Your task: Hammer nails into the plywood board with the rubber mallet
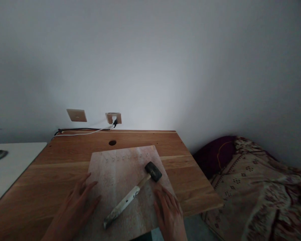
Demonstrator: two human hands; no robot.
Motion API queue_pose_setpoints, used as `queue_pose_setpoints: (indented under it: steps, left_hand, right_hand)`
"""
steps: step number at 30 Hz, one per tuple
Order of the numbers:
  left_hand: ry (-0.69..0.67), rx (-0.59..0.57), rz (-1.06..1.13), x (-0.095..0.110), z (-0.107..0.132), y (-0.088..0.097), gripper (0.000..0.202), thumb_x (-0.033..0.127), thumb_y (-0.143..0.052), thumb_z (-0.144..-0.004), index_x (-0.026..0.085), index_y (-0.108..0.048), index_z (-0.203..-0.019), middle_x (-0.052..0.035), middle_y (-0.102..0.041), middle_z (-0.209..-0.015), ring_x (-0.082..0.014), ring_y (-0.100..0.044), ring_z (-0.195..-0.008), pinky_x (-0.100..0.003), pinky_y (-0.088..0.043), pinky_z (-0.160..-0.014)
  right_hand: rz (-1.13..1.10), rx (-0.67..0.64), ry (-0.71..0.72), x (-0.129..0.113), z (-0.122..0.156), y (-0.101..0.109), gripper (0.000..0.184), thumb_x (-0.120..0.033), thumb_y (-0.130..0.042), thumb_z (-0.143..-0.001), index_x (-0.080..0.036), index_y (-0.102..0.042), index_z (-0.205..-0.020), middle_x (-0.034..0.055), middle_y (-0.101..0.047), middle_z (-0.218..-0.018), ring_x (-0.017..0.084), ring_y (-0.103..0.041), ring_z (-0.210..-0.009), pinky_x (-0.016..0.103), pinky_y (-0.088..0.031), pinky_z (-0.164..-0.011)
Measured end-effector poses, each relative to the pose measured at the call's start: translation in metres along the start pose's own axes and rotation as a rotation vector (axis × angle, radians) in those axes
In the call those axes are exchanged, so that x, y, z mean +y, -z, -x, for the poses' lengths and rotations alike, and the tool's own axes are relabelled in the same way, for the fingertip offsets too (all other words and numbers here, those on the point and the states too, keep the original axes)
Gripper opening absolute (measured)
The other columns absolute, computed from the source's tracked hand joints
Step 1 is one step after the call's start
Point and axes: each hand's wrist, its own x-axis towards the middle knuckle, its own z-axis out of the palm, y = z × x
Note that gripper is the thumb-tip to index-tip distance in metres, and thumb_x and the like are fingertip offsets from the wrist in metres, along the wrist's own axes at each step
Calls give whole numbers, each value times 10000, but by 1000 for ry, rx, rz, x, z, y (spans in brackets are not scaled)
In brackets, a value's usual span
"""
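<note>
A worn wooden board (pixel 110 180) lies on the wooden desk (pixel 185 167), with small marks along its far edge. On the board rests a rubber mallet (pixel 130 195), its black head towards the far right and its whitish, scuffed handle pointing to the near left. My left hand (pixel 76 204) is at the board's left edge, fingers apart and holding nothing. Over the board's right side lies my right hand (pixel 169 209), fingers stretched out just below the mallet's head. Neither hand grips the mallet.
Wall sockets (pixel 113 118) with a plugged-in cable sit behind the desk, beside a wall plate (pixel 76 115). The desk has a round cable hole (pixel 112 143). A white surface (pixel 15 167) adjoins on the left. Patterned bedding (pixel 245 187) and a purple pillow (pixel 217 154) lie at right.
</note>
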Motion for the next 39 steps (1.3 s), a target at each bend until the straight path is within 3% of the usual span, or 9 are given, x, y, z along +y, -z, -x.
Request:
queue_pose_setpoints:
  steps: [4,10,14,17,23,26,29,34,39]
  left_hand:
    - [-79,-31,8,24,-18,-23,407,437,-584,-953,366,-644,-1350,-95,-518,-1582,-351,-596,-1359,-541,-543,-1100]
    - [-263,-186,76,89,-70,-63,453,404,-645,-950,272,-630,-1383,-150,-506,-1585,-352,-629,-1313,-511,-555,-1072]
    - [-388,-280,84,119,-95,-71,442,337,-644,-968,236,-616,-1397,-171,-516,-1578,-346,-601,-1350,-511,-516,-1110]
    - [-435,-293,75,128,-97,-68,403,321,-617,-992,233,-622,-1386,-144,-601,-1498,-335,-589,-1355,-532,-477,-1140]
    - [-503,-231,54,134,-73,-76,398,303,-606,-1010,233,-619,-1403,-98,-686,-1401,-306,-573,-1363,-525,-426,-1184]
    - [-512,-191,39,133,-65,-84,408,306,-610,-1011,239,-613,-1414,-87,-699,-1386,-296,-550,-1391,-527,-400,-1203]
    - [-508,-152,29,130,-63,-88,411,308,-594,-1019,241,-609,-1424,-83,-711,-1365,-287,-542,-1402,-523,-376,-1217]
    - [-457,-64,-24,112,-54,-80,320,313,-588,-1015,243,-671,-1316,-69,-753,-1279,-297,-578,-1356,-536,-346,-1216]
    - [-408,42,-90,64,-32,-51,269,320,-540,-1027,295,-710,-1234,-30,-774,-1232,-280,-611,-1312,-503,-380,-1180]
  right_hand:
    - [100,-17,-31,34,3,19,338,-380,-518,-1061,-298,-695,-1336,82,-760,-1294,321,-663,-1262,499,-514,-1029]
    - [272,56,-106,107,-2,52,405,-464,-442,-1082,-227,-744,-1208,135,-779,-1205,324,-681,-1185,497,-485,-1036]
    - [310,76,-162,145,-7,70,487,-529,-383,-1081,-213,-727,-1218,155,-770,-1191,324,-679,-1188,516,-484,-1044]
    - [313,60,-239,163,-1,80,480,-505,-345,-1079,-223,-644,-1326,158,-723,-1298,325,-661,-1225,511,-523,-998]
    - [502,63,-368,195,32,84,452,-437,-363,-1057,-186,-565,-1374,205,-691,-1311,372,-689,-1129,516,-579,-854]
    - [520,45,-285,212,41,83,395,-332,-375,-1043,-203,-581,-1354,191,-724,-1224,348,-719,-1068,476,-602,-807]
    - [612,52,-118,220,43,83,408,-166,-352,-1007,-206,-625,-1308,212,-712,-1263,370,-713,-1111,504,-608,-819]
    - [709,64,104,198,38,77,478,-18,-393,-938,-229,-647,-1285,188,-673,-1369,374,-664,-1246,508,-590,-903]
    - [759,39,223,151,39,60,489,-12,-397,-945,-214,-614,-1335,207,-675,-1378,382,-682,-1211,544,-557,-938]
